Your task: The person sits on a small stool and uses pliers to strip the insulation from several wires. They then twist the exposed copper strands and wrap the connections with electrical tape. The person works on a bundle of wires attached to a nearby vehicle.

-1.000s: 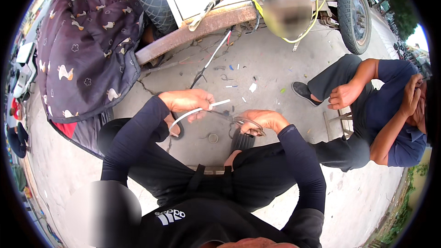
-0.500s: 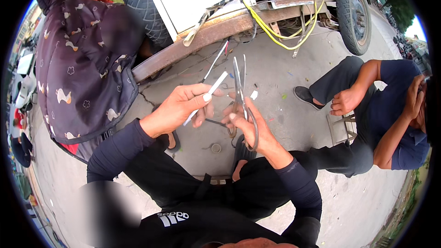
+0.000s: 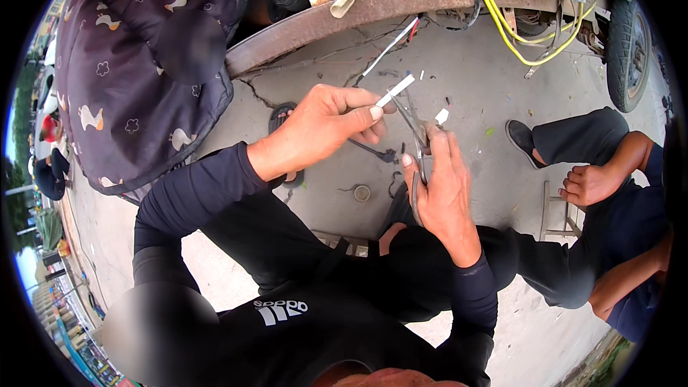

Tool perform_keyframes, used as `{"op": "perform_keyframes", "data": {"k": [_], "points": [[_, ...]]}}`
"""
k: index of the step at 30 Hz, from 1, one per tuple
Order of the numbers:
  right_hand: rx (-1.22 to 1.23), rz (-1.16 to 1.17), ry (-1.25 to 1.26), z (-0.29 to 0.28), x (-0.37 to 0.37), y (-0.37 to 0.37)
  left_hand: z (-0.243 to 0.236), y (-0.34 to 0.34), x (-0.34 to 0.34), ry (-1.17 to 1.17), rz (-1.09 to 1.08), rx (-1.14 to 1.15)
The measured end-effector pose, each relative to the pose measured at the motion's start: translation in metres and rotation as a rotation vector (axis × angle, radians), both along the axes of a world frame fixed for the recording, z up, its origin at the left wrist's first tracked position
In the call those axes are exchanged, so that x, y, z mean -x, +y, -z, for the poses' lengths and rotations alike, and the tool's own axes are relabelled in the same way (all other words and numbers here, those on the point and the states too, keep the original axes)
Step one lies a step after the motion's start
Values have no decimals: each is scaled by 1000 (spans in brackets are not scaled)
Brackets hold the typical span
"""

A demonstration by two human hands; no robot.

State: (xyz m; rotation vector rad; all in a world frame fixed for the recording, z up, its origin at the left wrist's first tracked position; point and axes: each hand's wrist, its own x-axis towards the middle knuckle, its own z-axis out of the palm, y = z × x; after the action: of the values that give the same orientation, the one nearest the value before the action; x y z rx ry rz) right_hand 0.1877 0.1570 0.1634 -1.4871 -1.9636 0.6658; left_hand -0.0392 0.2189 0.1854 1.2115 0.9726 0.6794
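We are pinching the tube [image 3: 402, 85] in our left hand [image 3: 326, 127], its tip projecting past the thumb, seemingly to stay clear; our right hand [image 3: 446, 183] is gripping the scissors [image 3: 420, 150], blades angling toward the left fingertips

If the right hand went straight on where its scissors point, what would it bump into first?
Most likely the white tube pinched by the left hand: the scissors in the right hand aim at it, though depth is unclear.
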Motion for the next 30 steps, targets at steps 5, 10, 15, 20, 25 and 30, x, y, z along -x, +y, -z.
{"op": "perform_keyframes", "data": {"k": [5,10,15,20,25,30], "points": [[-37,13,-123,6,-11,-1,8,-1,-24,135,44,-6],[-67,1,-176,6,-21,-16,15,-20,-38,189,28,-235],[-38,-19,-189,7,-30,-35,8,-41,-51,296,-1,-184],[142,-62,-77,7,-34,-49,21,-61,-59,523,-14,-726],[296,-54,-29,26,-30,-69,47,-82,-69,766,15,-915],[422,-22,13,46,-29,-71,82,-90,-75,694,-96,-900]]}}
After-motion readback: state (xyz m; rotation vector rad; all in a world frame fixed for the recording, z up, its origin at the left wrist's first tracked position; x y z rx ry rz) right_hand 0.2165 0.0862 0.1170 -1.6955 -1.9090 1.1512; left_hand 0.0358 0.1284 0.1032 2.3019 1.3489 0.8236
